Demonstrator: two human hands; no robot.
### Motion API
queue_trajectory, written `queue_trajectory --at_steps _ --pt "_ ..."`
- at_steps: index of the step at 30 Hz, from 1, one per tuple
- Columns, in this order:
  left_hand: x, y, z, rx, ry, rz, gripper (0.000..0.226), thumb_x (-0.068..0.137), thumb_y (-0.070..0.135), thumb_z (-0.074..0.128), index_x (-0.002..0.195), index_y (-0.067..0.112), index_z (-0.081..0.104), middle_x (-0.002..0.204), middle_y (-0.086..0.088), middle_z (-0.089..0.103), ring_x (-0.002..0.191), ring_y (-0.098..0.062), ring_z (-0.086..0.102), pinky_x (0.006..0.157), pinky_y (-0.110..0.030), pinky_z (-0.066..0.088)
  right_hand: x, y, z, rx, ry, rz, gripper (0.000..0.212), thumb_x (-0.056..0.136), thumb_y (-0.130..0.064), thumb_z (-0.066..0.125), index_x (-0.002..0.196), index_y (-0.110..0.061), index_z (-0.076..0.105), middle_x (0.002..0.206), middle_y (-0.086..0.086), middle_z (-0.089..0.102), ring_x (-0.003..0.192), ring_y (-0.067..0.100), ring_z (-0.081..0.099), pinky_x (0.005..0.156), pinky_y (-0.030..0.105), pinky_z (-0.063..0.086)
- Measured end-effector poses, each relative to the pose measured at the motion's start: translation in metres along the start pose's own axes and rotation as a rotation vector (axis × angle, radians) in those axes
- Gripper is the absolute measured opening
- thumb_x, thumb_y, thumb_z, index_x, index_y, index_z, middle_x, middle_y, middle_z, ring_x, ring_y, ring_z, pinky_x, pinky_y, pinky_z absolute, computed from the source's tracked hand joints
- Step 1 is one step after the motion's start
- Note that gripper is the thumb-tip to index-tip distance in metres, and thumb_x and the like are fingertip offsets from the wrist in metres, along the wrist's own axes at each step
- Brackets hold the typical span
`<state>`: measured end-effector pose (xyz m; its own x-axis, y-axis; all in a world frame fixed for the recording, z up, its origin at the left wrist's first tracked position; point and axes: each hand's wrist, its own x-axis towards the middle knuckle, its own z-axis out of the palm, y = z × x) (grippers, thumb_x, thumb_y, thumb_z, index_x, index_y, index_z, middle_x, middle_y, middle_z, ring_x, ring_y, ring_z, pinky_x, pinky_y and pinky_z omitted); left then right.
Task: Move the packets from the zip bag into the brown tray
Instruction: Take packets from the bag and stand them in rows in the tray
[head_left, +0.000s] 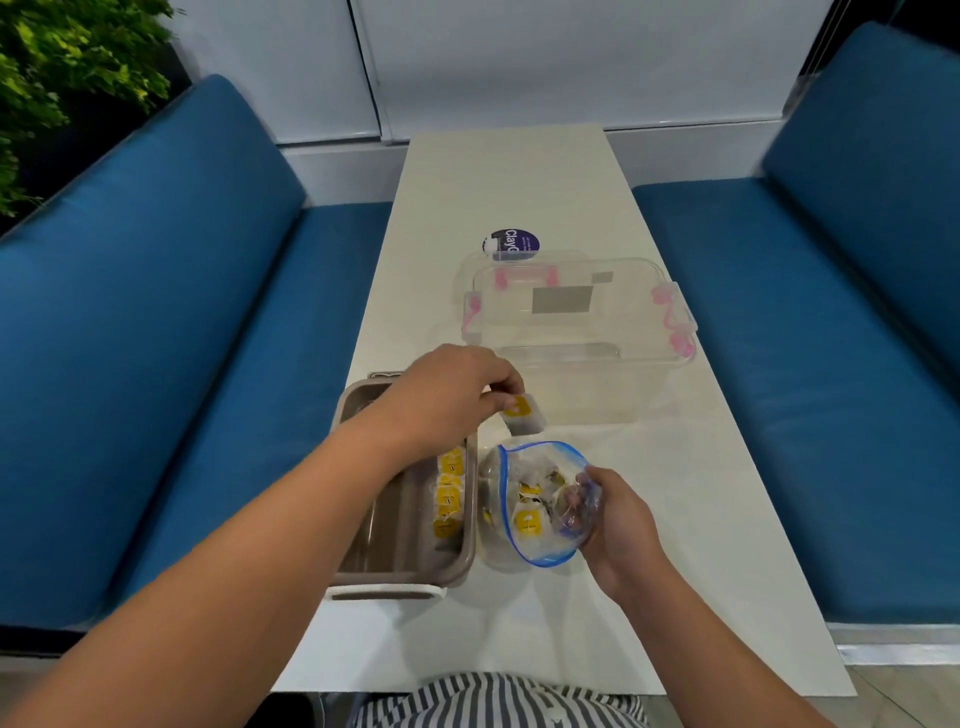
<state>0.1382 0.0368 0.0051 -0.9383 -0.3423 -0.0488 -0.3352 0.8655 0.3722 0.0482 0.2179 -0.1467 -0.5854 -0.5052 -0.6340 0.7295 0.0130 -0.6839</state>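
In the middle of the frame, pinches a packet (521, 414) between thumb and curled fingers of the left hand (447, 397), in the air just past the far right corner of the tray (400, 530). Lower right of that, grips the open rim of the bag (493, 535) with the right hand (621, 522), just beside the tray's right wall. Shows a row of packets (448, 496) inside along that wall, and a clear box (571, 332) further up the table (519, 182).

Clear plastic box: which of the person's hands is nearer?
Left. The left hand, pinching a packet, is just short of the clear plastic box; the right hand holds the zip bag, farther back.
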Motion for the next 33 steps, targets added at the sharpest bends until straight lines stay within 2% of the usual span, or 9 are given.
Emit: queue_trajectory --at_steps 3,5,8,12,18,21,24,30,33 --pt "-0.015 -0.009 -0.014 -0.021 0.05 -0.057 0.015 0.097 0.028 0.062 0.108 0.03 0.071 0.103 0.012 0.067 0.093 -0.01 0.059 0.084 -0.031 0.049 -0.001 0.001 0.0 0.057 -0.024 0.014 0.019 0.1 -0.027 0.053 0.097 -0.01 0.058 0.09 0.017 0.051 0.081 0.03 0.049 0.076 0.04 0.042" --pt "-0.027 -0.017 -0.021 -0.018 0.051 -0.083 0.01 0.096 0.028 0.064 0.101 0.029 0.072 0.094 0.015 0.066 0.084 -0.005 0.057 0.076 -0.024 0.047 0.001 0.002 0.002 0.055 -0.001 0.02 0.02 0.103 -0.026 0.051 0.1 -0.009 0.06 0.097 0.017 0.052 0.09 0.032 0.049 0.081 0.041 0.042" --pt "-0.043 -0.03 -0.023 0.018 0.009 -0.119 0.007 0.094 0.03 0.065 0.091 0.03 0.071 0.082 0.016 0.064 0.075 -0.002 0.055 0.064 -0.016 0.04 0.003 0.001 0.003 0.002 0.051 0.023 0.017 0.101 -0.022 0.053 0.092 -0.011 0.062 0.097 0.013 0.055 0.094 0.03 0.05 0.085 0.042 0.044" --pt "-0.059 -0.049 -0.009 0.095 -0.141 -0.171 0.006 0.092 0.036 0.066 0.089 0.034 0.07 0.085 0.016 0.066 0.08 -0.003 0.058 0.072 -0.027 0.05 0.005 -0.001 0.004 -0.019 0.077 0.024 0.016 0.101 -0.017 0.055 0.091 -0.008 0.064 0.093 0.014 0.06 0.092 0.029 0.059 0.084 0.04 0.048" --pt "-0.071 -0.066 0.036 0.108 -0.381 -0.181 0.003 0.091 0.03 0.068 0.089 0.03 0.071 0.085 0.014 0.067 0.079 -0.004 0.06 0.072 -0.025 0.05 0.005 -0.002 0.004 -0.043 0.071 0.025 0.023 0.101 -0.017 0.054 0.08 -0.01 0.062 0.081 0.012 0.058 0.087 0.029 0.052 0.082 0.041 0.045" --pt "-0.071 -0.07 0.054 0.095 -0.427 -0.192 0.006 0.092 0.028 0.067 0.089 0.033 0.068 0.087 0.013 0.067 0.08 -0.007 0.062 0.073 -0.025 0.051 0.007 -0.003 0.003 -0.056 0.078 0.035 0.02 0.1 -0.019 0.056 0.083 -0.011 0.062 0.081 0.012 0.058 0.081 0.026 0.056 0.082 0.041 0.047" --pt "-0.069 -0.073 0.064 0.114 -0.456 -0.172 0.005 0.093 0.026 0.066 0.094 0.03 0.07 0.09 0.011 0.068 0.08 -0.01 0.063 0.078 -0.028 0.054 0.01 -0.003 0.001 -0.068 0.069 0.046 0.023 0.1 -0.022 0.055 0.08 -0.011 0.058 0.07 0.008 0.053 0.069 0.021 0.052 0.074 0.037 0.046" --pt "-0.06 -0.071 0.077 0.165 -0.449 -0.159 0.019 0.095 0.02 0.061 0.111 0.023 0.071 0.096 0.001 0.07 0.083 -0.015 0.065 0.082 -0.03 0.057 0.008 -0.004 0.001 -0.062 0.057 0.05 0.025 0.1 -0.021 0.053 0.077 -0.011 0.053 0.069 0.009 0.048 0.063 0.02 0.048 0.069 0.036 0.043" --pt "-0.056 -0.074 0.082 0.161 -0.442 -0.185 0.022 0.094 0.02 0.061 0.114 0.022 0.07 0.096 0.0 0.069 0.083 -0.017 0.066 0.081 -0.032 0.057 0.006 -0.006 0.003 -0.061 0.068 0.057 0.024 0.101 -0.02 0.053 0.08 -0.01 0.057 0.069 0.007 0.053 0.063 0.019 0.053 0.068 0.035 0.046"
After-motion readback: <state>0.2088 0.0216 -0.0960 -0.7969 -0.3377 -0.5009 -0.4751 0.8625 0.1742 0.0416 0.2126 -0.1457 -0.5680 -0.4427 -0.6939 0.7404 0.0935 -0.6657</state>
